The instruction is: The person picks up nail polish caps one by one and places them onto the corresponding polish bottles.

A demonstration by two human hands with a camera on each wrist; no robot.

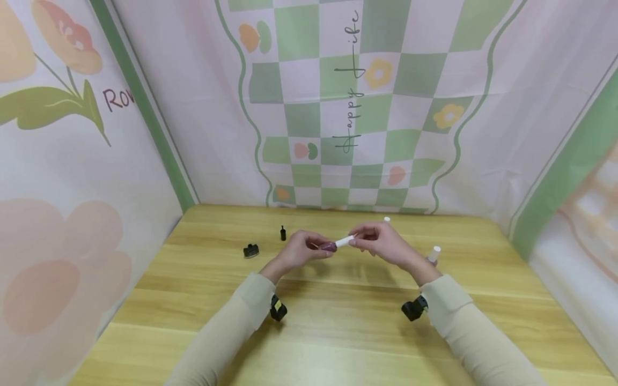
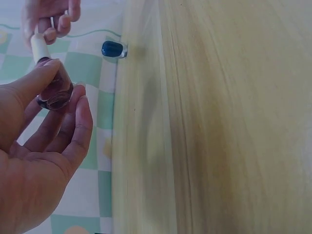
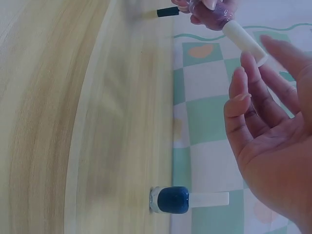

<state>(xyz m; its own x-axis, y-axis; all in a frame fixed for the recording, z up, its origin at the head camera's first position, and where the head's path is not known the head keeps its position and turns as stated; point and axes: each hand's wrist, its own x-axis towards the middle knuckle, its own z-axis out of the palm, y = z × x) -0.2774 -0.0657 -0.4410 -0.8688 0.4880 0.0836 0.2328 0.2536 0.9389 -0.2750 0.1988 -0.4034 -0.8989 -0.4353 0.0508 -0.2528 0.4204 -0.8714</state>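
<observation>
While your left hand [image 1: 301, 247] pinches the purple bottle [image 1: 329, 246] and your right hand [image 1: 385, 243] the white cap [image 1: 344, 242] between them, stay coaxial, twist gently.

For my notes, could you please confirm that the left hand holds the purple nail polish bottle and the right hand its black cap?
No: the right wrist view shows the cap white, not black. The left hand holds the purple nail polish bottle, the right hand the cap.
</observation>
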